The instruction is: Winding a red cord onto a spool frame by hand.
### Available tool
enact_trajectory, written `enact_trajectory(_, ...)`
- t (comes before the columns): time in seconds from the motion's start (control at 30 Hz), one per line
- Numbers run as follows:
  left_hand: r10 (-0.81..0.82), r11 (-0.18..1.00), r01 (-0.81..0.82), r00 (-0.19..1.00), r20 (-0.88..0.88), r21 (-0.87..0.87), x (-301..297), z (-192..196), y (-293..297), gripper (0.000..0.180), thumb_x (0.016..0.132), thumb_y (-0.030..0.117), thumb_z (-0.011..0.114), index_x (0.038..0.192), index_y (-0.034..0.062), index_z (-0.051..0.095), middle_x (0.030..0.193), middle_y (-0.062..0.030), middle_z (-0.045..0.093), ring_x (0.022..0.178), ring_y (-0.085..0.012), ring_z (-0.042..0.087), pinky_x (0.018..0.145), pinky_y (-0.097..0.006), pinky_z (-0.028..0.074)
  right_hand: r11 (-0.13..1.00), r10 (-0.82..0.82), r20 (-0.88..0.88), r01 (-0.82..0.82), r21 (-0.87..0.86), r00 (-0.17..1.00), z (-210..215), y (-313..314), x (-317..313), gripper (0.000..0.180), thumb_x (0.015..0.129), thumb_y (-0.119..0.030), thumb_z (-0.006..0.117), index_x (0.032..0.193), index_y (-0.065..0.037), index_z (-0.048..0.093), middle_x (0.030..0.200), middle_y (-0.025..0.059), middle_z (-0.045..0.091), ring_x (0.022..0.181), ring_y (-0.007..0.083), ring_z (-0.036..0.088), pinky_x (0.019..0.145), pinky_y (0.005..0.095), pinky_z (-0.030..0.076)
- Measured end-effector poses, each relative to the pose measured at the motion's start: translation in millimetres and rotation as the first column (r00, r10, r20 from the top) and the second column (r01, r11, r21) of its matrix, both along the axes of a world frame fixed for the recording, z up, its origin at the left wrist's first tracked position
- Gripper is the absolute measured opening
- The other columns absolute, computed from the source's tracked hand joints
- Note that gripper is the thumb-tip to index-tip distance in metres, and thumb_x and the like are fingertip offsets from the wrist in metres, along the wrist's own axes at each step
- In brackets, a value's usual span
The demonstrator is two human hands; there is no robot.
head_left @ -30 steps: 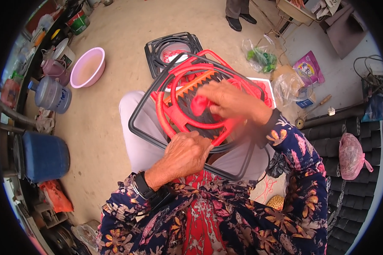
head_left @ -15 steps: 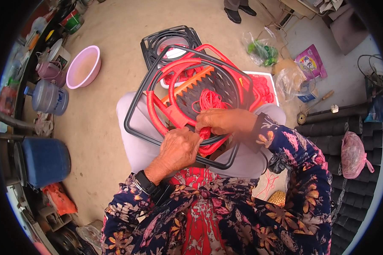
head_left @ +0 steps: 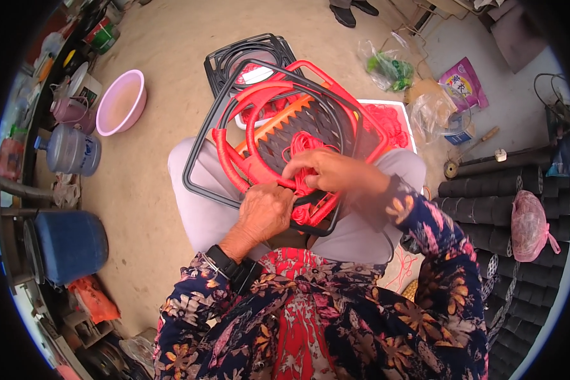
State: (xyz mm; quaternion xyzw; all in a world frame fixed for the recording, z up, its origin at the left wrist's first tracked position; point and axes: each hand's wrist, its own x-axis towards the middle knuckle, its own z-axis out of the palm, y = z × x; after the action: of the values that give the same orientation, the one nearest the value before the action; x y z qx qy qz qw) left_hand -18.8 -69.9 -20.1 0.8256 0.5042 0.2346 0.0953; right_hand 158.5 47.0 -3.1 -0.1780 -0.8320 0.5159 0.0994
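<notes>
Across my lap rests a black tube frame (head_left: pixel 192 152) with rounded corners, set together with a round ring partly wrapped in red cord (head_left: pixel 225 158). My left hand (head_left: pixel 267 209) is closed at the ring's near edge; its fingertips are partly hidden. Just to the right and above it, my right hand (head_left: pixel 335 172) has its fingers curled around strands of a loose red cord bundle (head_left: pixel 305 144). Red cord is wound over the near edge (head_left: pixel 316 212) below that hand. Inside the ring shows dark woven mesh (head_left: pixel 297 130) with an orange toothed edge.
More black frames (head_left: pixel 250 47) lie beyond my knees. At the right a white box (head_left: pixel 411 136) holds red cord. A pink basin (head_left: pixel 121 101), a water jug (head_left: pixel 73 150) and a blue bin (head_left: pixel 71 244) stand left. Black rolls (head_left: pixel 487 209) are stacked right; someone's shoes (head_left: pixel 343 16) show at the top.
My right hand has lifted slightly away from my left, drawing toward the cord bundle. The frame has tilted and its near corner has shifted left. My left hand keeps its hold.
</notes>
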Motion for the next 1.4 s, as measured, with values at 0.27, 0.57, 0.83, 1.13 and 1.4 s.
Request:
enact_trajectory(0.27,0.023,0.999,-0.023,1.0,0.003,0.026,4,-13,-3,0.021,0.083,0.017,0.065,0.067,0.0061,0.056,0.062,-0.0113,0.056,0.062,-0.0293,0.06,0.057,-0.042,0.048,0.842,-0.536,0.395,0.503,0.193,0.746,10,-91,30,0.043,0.085,-0.045,0.066,0.071,-0.005,0.067,0.059,0.0151,0.061,0.057,0.0333,0.061,0.055,0.0422,0.046)
enact_trajectory(0.57,0.072,0.996,-0.074,0.996,0.049,0.041,19,-15,-4,0.022,0.084,0.016,0.064,0.067,0.0054,0.056,0.061,-0.0125,0.056,0.062,-0.0304,0.06,0.056,-0.043,0.048,0.679,-0.605,0.51,0.731,-0.07,0.611,-48,-103,24,0.041,0.073,-0.043,0.072,0.066,-0.003,0.064,0.055,0.0111,0.058,0.053,0.0191,0.056,0.053,0.0378,0.044)
enact_trajectory(0.83,0.091,0.996,-0.091,0.992,0.091,-0.005,28,-12,5,0.023,0.086,0.017,0.063,0.068,0.0044,0.057,0.062,-0.0161,0.057,0.061,-0.0335,0.06,0.056,-0.045,0.048,0.719,-0.629,0.485,0.691,0.068,0.607,-6,-86,47,0.038,0.068,-0.033,0.074,0.063,0.002,0.059,0.063,0.0168,0.062,0.057,0.026,0.059,0.058,0.0406,0.047)
enact_trajectory(1.13,0.184,0.982,-0.177,0.973,0.137,-0.063,30,-20,7,0.023,0.089,0.019,0.061,0.073,0.0031,0.058,0.062,-0.0183,0.057,0.061,-0.0371,0.061,0.055,-0.049,0.048,0.839,-0.532,0.516,0.502,0.211,0.672,80,-81,75,0.031,0.07,-0.03,0.075,0.069,-0.002,0.062,0.058,0.0124,0.058,0.051,0.0235,0.054,0.051,0.0385,0.043)
enact_trajectory(1.4,0.234,0.968,-0.212,0.955,0.182,-0.132,40,-31,2,0.02,0.088,0.019,0.06,0.075,0.0026,0.059,0.067,-0.0196,0.06,0.062,-0.0391,0.062,0.057,-0.05,0.048,0.616,-0.767,0.003,0.735,0.283,0.642,29,-89,34,0.024,0.076,-0.024,0.076,0.088,-0.006,0.066,0.068,0.0043,0.053,0.06,0.0143,0.05,0.055,0.0295,0.043)
